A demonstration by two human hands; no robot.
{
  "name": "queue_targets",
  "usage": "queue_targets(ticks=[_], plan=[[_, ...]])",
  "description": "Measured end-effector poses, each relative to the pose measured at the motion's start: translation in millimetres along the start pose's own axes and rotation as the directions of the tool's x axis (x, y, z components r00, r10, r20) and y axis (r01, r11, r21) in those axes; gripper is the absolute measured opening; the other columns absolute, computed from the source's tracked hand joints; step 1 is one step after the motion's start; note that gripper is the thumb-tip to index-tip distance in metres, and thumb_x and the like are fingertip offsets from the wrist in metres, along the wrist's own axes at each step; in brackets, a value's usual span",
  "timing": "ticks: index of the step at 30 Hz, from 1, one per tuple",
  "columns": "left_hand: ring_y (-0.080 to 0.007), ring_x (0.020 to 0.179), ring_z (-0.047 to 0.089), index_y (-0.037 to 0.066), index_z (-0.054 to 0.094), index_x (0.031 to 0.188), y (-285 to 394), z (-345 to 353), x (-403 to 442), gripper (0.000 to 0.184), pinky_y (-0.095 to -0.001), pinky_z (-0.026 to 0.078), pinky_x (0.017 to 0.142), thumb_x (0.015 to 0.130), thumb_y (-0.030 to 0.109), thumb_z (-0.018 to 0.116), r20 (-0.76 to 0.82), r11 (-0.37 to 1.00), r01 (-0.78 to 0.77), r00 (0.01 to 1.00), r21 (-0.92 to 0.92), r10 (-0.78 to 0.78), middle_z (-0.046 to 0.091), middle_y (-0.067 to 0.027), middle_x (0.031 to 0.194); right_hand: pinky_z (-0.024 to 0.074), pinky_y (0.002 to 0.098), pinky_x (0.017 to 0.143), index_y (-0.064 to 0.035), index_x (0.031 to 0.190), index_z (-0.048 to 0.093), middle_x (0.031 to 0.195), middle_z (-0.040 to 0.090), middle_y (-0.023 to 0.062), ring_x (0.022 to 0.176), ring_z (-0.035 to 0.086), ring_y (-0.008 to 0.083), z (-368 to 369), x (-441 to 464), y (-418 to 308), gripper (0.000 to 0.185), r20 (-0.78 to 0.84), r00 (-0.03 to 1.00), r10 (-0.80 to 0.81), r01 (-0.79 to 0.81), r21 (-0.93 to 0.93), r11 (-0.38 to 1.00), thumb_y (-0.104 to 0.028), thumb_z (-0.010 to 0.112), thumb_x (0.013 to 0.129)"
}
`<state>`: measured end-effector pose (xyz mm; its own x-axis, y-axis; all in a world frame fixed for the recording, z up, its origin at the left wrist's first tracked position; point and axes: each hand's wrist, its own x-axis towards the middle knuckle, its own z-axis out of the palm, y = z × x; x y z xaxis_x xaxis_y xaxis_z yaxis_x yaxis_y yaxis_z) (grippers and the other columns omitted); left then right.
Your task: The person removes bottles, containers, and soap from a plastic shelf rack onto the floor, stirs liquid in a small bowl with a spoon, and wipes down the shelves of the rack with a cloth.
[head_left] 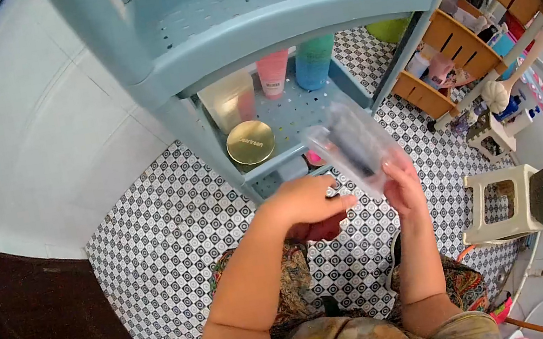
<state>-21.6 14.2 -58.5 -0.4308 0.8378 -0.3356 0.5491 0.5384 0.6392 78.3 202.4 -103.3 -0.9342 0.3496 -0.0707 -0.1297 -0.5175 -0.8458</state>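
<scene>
The right hand (403, 184) grips the lower end of a tilted, translucent plastic container (353, 146); the left hand (305, 203), loosely curled, lies near it, its possible hold on anything indeterminable. The container is before the lower shelf (289, 120) of a blue-grey plastic rack (292, 28), which bears a gold-lidded jar (251, 142), a pink tube (274, 75) and a blue-green tube (316, 63). Patterned floor tiles (156, 202) surround the rack.
</scene>
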Motion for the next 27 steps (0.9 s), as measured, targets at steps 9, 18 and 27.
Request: queue_targets(ticks=[9,18,27], plan=[[-0.0152,0.105,0.045,-0.003,0.048,0.112,-8,2,0,0.046,-0.0276,0.033,0.091,0.091,0.036,0.036,-0.199,0.568,-0.187,0.979,-0.801,0.042,0.050,-0.0093,0.114,0.0443,0.0267,0.072,-0.0003,0.113,0.048,0.102,0.057,0.0076,0.087,0.056,0.0156,59,2,-10,0.035,-0.112,0.994,-0.017,0.006,-0.098,0.995,-0.010,0.053,0.079],[-0.0109,0.096,0.047,-0.003,0.050,0.108,5,19,9,0.033,-0.0259,0.036,0.087,0.090,0.022,0.041,-0.368,0.537,-0.296,0.929,-0.790,-0.030,0.055,-0.0039,0.104,0.0353,0.0305,0.090,0.0015,0.113,0.048,0.105,0.056,0.0084,0.101,0.050,0.0184,44,12,-36,0.041,0.042,0.997,-0.057,0.065,-0.223,0.973,-0.013,0.059,0.076],[-0.0135,0.092,0.050,-0.005,0.051,0.102,22,3,-10,0.031,-0.0273,0.038,0.083,0.090,0.022,0.041,-0.468,0.657,-0.397,0.880,-0.640,0.075,0.058,-0.0093,0.097,0.0379,0.0369,0.092,0.0007,0.120,0.040,0.118,0.047,0.0138,0.106,0.047,0.0243,27,63,-14,0.064,0.015,1.000,-0.008,0.012,-0.230,0.973,-0.043,0.058,0.077]])
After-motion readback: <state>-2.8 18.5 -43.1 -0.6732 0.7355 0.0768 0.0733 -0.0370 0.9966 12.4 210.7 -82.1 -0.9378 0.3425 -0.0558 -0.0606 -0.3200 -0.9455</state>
